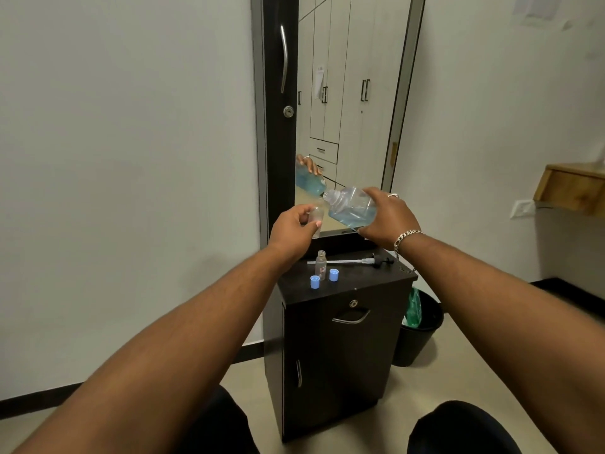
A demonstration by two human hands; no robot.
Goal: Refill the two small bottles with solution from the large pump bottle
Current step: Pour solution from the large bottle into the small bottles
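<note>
Fingers [312,224] of the left hand [291,229] curl round a small clear bottle [317,221] at frame centre, held upright. The right hand [388,216] grips the large bottle [352,208], tipped with its open neck just above the small one; blue liquid pools in its lower side. Below, on the tabletop [360,276], stand a second small bottle [321,265], two blue caps [315,283] and the pump [360,261], lying flat.
</note>
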